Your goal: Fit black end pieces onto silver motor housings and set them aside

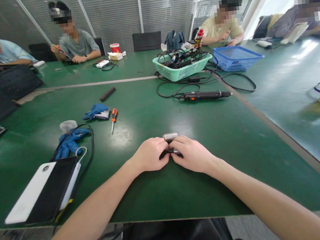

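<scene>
1. Head view: gripping a dark part [171,150] between left hand [153,154] and right hand [193,153], both curled narrow, inward from the desk's [163,196] near edge.
2. Probably best handled with wrists low, pressure even, minding the cylinder [170,136] just beyond.
3. Mostly hidden in the grip; cannot tell shape or any join to the cylinder.

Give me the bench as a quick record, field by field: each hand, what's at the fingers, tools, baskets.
Left hand: fingers closed on a small dark part, mostly hidden
Right hand: fingers closed on a dark-and-silver piece; whether both are one part, cannot tell
Just beyond the fingers: silver cylinder; contact unclear
Tools: orange-handled screwdriver, black corded tool
Baskets: green basket heaped with cables; blue basket to its right
Surface: green table
</scene>
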Motion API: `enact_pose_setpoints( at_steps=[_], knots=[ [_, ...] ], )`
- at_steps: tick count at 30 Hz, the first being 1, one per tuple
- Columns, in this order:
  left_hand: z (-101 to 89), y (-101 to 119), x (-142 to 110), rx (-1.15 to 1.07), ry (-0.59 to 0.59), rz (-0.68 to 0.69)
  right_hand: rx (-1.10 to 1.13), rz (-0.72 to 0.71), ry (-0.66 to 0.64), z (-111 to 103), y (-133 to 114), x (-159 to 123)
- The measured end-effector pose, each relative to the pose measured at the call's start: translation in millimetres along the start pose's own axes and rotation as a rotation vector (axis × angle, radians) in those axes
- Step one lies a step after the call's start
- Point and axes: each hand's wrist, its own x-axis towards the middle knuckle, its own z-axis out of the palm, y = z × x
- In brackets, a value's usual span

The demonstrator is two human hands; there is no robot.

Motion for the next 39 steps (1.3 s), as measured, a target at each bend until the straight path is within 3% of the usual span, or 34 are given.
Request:
enact_pose_setpoints(
  at_steps=[39],
  knots=[
    [2.6, -1.4, -0.9, 0.001, -0.03, 0.007, -0.025, -0.022, -0.006, 0.2, 2.4, 1.0]
  ],
)
